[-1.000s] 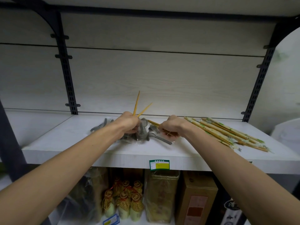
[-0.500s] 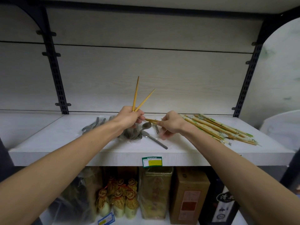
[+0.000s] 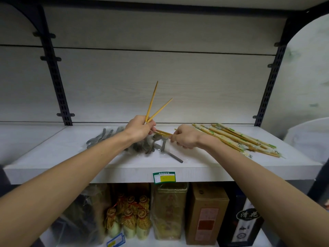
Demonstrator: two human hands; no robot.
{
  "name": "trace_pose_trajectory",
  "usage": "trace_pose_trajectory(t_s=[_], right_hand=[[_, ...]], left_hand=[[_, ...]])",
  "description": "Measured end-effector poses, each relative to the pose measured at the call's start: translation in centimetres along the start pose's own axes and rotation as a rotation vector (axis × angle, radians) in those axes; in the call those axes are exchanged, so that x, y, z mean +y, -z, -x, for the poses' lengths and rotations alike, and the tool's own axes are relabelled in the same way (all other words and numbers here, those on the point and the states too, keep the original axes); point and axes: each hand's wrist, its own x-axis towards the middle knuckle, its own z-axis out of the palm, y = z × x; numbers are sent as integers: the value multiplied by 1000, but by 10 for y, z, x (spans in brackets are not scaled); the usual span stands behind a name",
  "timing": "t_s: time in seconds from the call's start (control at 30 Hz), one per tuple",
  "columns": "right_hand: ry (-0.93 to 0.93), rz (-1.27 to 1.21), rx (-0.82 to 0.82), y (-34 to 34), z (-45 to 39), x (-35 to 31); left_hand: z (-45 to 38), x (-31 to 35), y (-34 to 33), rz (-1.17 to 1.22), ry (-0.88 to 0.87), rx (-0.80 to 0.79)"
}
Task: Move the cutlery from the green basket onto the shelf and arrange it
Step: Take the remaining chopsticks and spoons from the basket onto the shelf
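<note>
**Shelf stock, mid-sort: chopsticks and spoons**

Item 1. Loose chopsticks (image 3: 154, 106). We count two standing up out of the left hand (image 3: 139, 130), which grips them at the butt end so the tips fan apart toward the back wall. Held this way, we judge, they stay clear of the pile while the rest are gathered.

Item 2. Further chopsticks (image 3: 163, 133), lying level between our two hands. We make out at least two; the exact number is hidden by fingers. The right hand (image 3: 185, 138) pinches their near end, fingers curled, apparently drawing them out from the spoons.

Item 3. Spoons (image 3: 151, 145), metal, some in clear wrap, heaped below the left hand on the shelf (image 3: 204, 168). Count uncertain, since they overlap; one handle juts toward the shelf edge.

Item 4. Grey cutlery (image 3: 101, 138), a small group further left on the shelf, kind and number too blurred to state.

Item 5. Wrapped chopstick packets (image 3: 238, 138), roughly six or more, laid side by side at the right: the sorted lot, we judge.

Item 6. Green basket: not in view.
</note>
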Motion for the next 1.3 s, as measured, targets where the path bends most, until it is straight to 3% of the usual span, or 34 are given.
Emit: trace_pose_trajectory(t_s=[0.17, 0.37, 0.53, 0.73, 0.93, 1.03, 1.13, 1.2, 1.3], right_hand=[[13, -142, 81, 25, 17, 18], [-8, -364, 7, 72, 58, 51], [-54, -497, -54, 108, 74, 83], [-83, -528, -149, 147, 61, 118], [-172, -873, 81, 171, 32, 152], [-166, -716, 265, 157, 18, 165], [-96, -219, 452, 134, 8, 181], [-64, 71, 434, 125, 11, 189], [-111, 209, 250, 115, 16, 197]], left_hand=[[-9, -1, -3, -183, -124, -17], [-24, 11, -19, -356, -478, -108], [-29, 25, -45, -332, -474, -318], [-27, 39, -79, -484, -543, -362], [-24, 53, -102, -484, -442, -254], [-19, 54, -123, -549, -326, -163], [-10, 62, -146, -667, -223, -65], [-2, 71, -160, -776, -182, -10], [8, 84, -179, -923, -245, 51]])
